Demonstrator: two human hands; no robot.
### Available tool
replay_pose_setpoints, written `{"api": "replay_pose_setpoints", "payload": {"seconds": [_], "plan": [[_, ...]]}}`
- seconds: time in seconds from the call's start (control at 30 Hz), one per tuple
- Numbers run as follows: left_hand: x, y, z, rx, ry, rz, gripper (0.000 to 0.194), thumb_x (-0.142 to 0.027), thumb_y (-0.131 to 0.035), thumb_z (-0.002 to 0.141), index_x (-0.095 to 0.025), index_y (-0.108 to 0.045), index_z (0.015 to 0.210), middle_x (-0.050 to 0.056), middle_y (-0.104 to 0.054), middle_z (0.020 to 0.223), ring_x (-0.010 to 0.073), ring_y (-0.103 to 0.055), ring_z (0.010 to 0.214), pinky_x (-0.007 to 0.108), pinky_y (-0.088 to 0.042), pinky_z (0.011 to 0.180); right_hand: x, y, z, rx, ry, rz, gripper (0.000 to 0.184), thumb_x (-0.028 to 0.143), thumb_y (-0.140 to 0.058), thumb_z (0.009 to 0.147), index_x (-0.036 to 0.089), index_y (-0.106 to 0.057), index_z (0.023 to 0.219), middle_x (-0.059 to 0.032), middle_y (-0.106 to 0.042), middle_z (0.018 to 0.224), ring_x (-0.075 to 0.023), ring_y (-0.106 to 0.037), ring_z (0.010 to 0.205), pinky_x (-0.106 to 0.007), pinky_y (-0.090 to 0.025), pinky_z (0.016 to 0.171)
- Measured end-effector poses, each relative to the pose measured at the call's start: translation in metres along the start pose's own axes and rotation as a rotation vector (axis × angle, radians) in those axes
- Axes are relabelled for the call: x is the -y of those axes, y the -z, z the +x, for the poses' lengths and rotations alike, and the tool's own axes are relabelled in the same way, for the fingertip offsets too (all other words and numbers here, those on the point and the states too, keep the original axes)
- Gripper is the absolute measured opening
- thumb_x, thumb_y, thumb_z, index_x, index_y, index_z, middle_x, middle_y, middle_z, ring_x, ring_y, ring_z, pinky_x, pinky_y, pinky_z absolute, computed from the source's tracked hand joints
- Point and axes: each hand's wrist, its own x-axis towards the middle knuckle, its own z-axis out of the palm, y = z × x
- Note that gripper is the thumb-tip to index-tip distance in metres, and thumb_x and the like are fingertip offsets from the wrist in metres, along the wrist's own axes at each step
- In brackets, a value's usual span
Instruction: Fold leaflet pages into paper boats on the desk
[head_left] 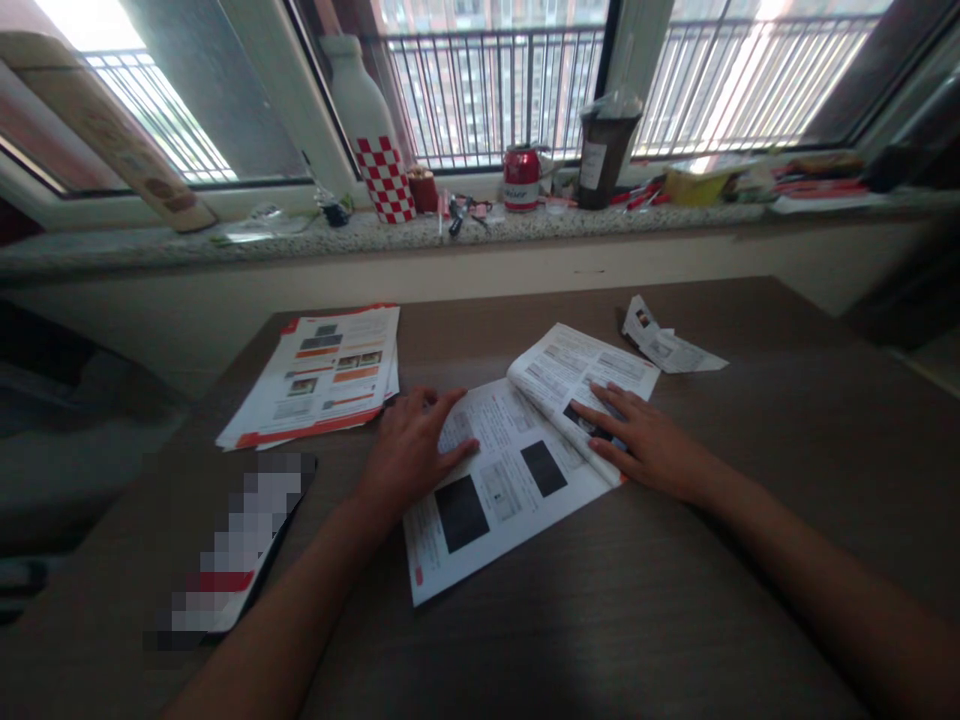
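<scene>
A printed white sheet [495, 490] with text and dark pictures lies on the brown table [645, 600] in front of me, its right part folded over. My left hand [412, 450] rests flat on the sheet's left edge, fingers stretched out. My right hand [645, 440] lies flat on the folded flap [577, 370], fingers spread and pressing on it. Neither hand holds anything.
A stack of orange-and-white leaflets [322, 375] lies at the left. A crumpled paper [664, 345] sits at the back right. A dark flat object [240, 545] lies near my left forearm. The window ledge holds a chequered bottle [379, 140], a red can [521, 178] and a dark cup [604, 150].
</scene>
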Motion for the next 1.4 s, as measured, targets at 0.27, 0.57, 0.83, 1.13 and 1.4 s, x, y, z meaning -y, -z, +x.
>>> {"api": "replay_pose_setpoints", "payload": {"seconds": [0.27, 0.57, 0.83, 1.13, 1.4], "plan": [[0.008, 0.008, -0.002, -0.038, 0.042, 0.125, 0.051, -0.05, -0.064, 0.096, -0.037, -0.058, 0.145, 0.011, -0.05, 0.132, 0.0378, -0.051, 0.118, 0.055, -0.043, 0.103, -0.004, -0.003, -0.001, -0.023, -0.019, -0.021, 0.056, 0.056, -0.042, 0.107, 0.035, -0.044, 0.16, -0.0054, -0.024, 0.173, -0.0394, -0.028, 0.157, -0.062, -0.034, 0.124], [0.028, 0.026, 0.001, -0.081, 0.205, 0.268, 0.05, -0.053, -0.059, 0.097, -0.035, -0.057, 0.144, 0.014, -0.051, 0.127, 0.0402, -0.051, 0.116, 0.055, -0.046, 0.095, -0.008, -0.009, -0.002, -0.048, -0.021, -0.039, 0.058, 0.056, -0.042, 0.107, 0.035, -0.041, 0.161, -0.0053, -0.024, 0.173, -0.0409, -0.03, 0.156, -0.066, -0.036, 0.121], [0.045, 0.033, -0.002, -0.104, 0.444, 0.406, 0.061, -0.059, -0.046, 0.101, -0.021, -0.057, 0.147, 0.026, -0.052, 0.132, 0.0499, -0.053, 0.117, 0.064, -0.05, 0.085, -0.008, -0.011, -0.003, -0.034, -0.036, -0.065, 0.062, 0.058, -0.044, 0.105, 0.029, -0.044, 0.16, -0.0095, -0.028, 0.172, -0.0421, -0.029, 0.155, -0.064, -0.037, 0.121], [0.04, 0.014, 0.0, -0.065, 0.206, 0.237, 0.056, -0.05, -0.051, 0.102, -0.019, -0.056, 0.149, 0.021, -0.038, 0.163, 0.0461, -0.039, 0.146, 0.064, -0.036, 0.115, -0.009, -0.013, -0.004, -0.06, -0.007, -0.077, 0.063, 0.056, -0.046, 0.105, 0.036, -0.035, 0.164, -0.0048, -0.022, 0.174, -0.0414, -0.029, 0.156, -0.064, -0.036, 0.122], [0.002, 0.001, -0.005, 0.209, -0.153, 0.027, 0.06, -0.049, -0.052, 0.103, -0.032, -0.043, 0.159, 0.011, -0.036, 0.168, 0.0388, -0.034, 0.154, 0.063, -0.029, 0.122, -0.008, -0.009, -0.004, -0.019, -0.018, -0.077, 0.061, 0.056, -0.041, 0.107, 0.027, -0.044, 0.161, -0.0122, -0.024, 0.173, -0.0427, -0.028, 0.156, -0.064, -0.035, 0.122]]}}
